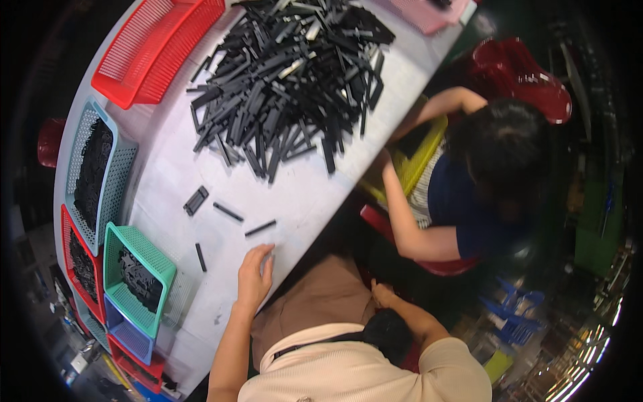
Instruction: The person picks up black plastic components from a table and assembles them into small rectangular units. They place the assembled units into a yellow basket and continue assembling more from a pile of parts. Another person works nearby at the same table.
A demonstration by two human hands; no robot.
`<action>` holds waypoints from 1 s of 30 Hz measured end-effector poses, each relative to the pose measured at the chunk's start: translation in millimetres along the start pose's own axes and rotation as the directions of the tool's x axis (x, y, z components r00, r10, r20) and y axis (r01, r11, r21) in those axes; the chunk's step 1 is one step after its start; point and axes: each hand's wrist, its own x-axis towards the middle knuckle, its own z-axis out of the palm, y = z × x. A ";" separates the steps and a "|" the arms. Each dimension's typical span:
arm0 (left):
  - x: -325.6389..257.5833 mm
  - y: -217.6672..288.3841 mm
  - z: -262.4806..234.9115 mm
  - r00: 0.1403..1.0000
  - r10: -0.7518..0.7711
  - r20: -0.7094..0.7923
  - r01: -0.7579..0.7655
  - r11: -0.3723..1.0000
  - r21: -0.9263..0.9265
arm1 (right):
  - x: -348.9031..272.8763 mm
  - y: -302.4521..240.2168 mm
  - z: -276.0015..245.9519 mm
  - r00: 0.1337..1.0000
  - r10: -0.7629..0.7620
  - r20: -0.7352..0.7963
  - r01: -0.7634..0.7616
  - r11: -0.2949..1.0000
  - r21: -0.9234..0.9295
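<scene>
My left hand point(256, 271) rests near the table's near edge, its thumb apart from the bent fingers and nothing visible in it. Just beyond its fingertips lies a thin black strip point(260, 228). Another black strip point(228, 212) and a wider black slotted piece point(196, 201) lie farther off, and one more strip point(201, 257) lies to the left. My right hand point(383, 293) is low beside my lap, off the table, with its fingers closed together. Whatever it grips, if anything, is too small and dark to make out.
A large heap of black strips point(288, 87) covers the table's far part. Along the left stand a red basket point(161, 57), a light-blue basket point(124, 157) and a green basket point(164, 268), among others. At right a seated person point(469, 194) holds a yellow basket point(418, 164).
</scene>
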 end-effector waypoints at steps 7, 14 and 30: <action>10.0 -10.3 6.7 0.993 -0.047 -0.112 0.033 0.991 -0.129 | 11.7 44.5 -71.0 0.992 0.037 0.122 -0.035 0.999 -0.024; 16.9 -36.3 17.2 0.963 -0.057 -0.263 -0.041 0.935 -0.353 | -29.7 82.5 -109.6 0.981 0.009 0.195 -0.003 0.999 -0.033; -3.2 -70.9 31.1 0.819 0.076 -0.569 -0.349 0.853 -0.388 | -8.7 -253.4 -324.2 0.043 -0.664 -0.747 0.701 0.552 -0.451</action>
